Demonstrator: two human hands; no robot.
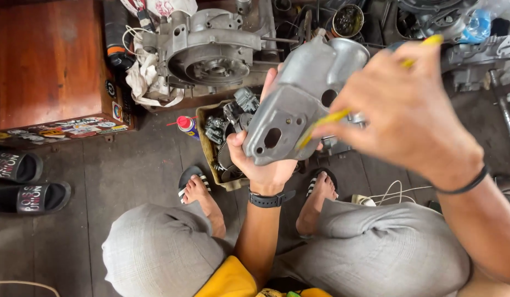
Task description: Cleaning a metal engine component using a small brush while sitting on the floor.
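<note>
Your left hand [264, 159] grips one grey casing [299, 99] from below, held above your knees. Your right hand [406, 110] pinches one yellow tool [326, 124] against it. Two black slides [29, 181] lie left; one tray [204, 132] of parts sits ahead.

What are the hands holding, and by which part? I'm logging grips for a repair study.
Left hand grips the grey metal casing by its lower edge; right hand holds a yellow-handled tool by its handle.

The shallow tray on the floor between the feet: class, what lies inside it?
The tray holds dark metal gears and small engine parts. The left hand and the grey metal housing it holds cover the tray's right part, so nothing there can be seen.
</note>
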